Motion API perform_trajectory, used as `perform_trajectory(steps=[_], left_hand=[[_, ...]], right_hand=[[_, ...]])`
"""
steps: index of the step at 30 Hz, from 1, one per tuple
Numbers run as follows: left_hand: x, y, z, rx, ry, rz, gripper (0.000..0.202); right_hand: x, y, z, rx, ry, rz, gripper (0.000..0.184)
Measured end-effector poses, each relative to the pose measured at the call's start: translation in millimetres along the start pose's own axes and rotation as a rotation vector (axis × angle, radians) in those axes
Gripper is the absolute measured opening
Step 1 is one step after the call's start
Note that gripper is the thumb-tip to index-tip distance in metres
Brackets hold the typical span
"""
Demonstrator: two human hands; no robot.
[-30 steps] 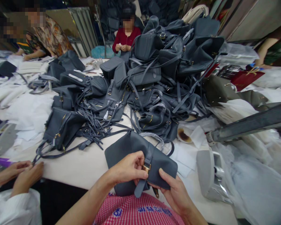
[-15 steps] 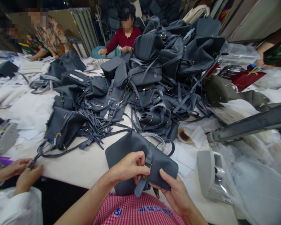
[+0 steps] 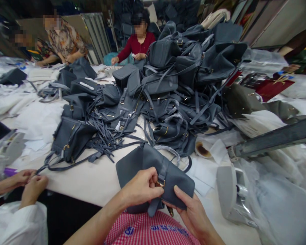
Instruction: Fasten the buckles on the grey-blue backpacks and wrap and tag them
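A dark blue-grey leather bag [image 3: 132,161] lies tilted at the table's front edge, against my checked apron. Across its flap runs a strap [image 3: 163,167] with a gold buckle [image 3: 160,184]. My left hand [image 3: 145,185] is closed at the buckle, thumb and fingers pinching the strap there; the fingertips partly hide it. The strap's loose end [image 3: 154,207] hangs below that hand. My right hand [image 3: 187,204] grips the flap's lower right edge, thumb on top and fingers underneath, out of sight.
A large heap of similar bags [image 3: 165,81] fills the table's middle. At the left, a co-worker's hands [image 3: 32,183] hold a strap of another bag [image 3: 72,137]. A grey tape dispenser [image 3: 229,194] and a metal bar [image 3: 275,136] are at the right. Other people work across the table.
The view has shifted slightly. My left fingers have moved a little at the buckle, and the strap's loose end hangs slightly differently. My right hand keeps its grip on the flap.
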State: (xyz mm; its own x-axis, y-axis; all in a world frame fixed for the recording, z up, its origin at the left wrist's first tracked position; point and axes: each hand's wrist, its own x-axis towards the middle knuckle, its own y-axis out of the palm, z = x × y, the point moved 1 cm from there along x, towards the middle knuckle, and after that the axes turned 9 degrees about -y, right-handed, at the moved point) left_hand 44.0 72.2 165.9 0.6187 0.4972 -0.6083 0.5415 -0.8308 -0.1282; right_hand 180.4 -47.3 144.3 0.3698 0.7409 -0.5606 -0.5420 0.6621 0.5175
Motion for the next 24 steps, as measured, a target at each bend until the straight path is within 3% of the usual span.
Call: perform_trajectory(steps=[5,9,14,20,24], left_hand=[[4.7,-3.0,-2.0,-0.102,-0.084,0.111,0.013],[4.3,-3.5,-3.0,-0.116,-0.09,0.104,0.011],[2.3,0.1,-1.6,-0.131,-0.073,0.035,0.033],[8.5,-2.7,2.0,-0.244,-0.103,0.156,0.024],[6.3,-5.6,0.3,-0.181,-0.1,0.146,0.019]], right_hand=[[0.3,0.2,0.3,-0.014,-0.023,-0.02,0.052],[-0.4,1.3,1.1,-0.012,-0.025,-0.013,0.053],[-1.2,2.1,-0.8,-0.001,-0.01,0.007,0.054],[-0.2,1.7,-0.8,-0.035,-0.027,-0.001,0.055],[0.0,2.3,-1.3,-0.039,-0.036,-0.018,0.051]])
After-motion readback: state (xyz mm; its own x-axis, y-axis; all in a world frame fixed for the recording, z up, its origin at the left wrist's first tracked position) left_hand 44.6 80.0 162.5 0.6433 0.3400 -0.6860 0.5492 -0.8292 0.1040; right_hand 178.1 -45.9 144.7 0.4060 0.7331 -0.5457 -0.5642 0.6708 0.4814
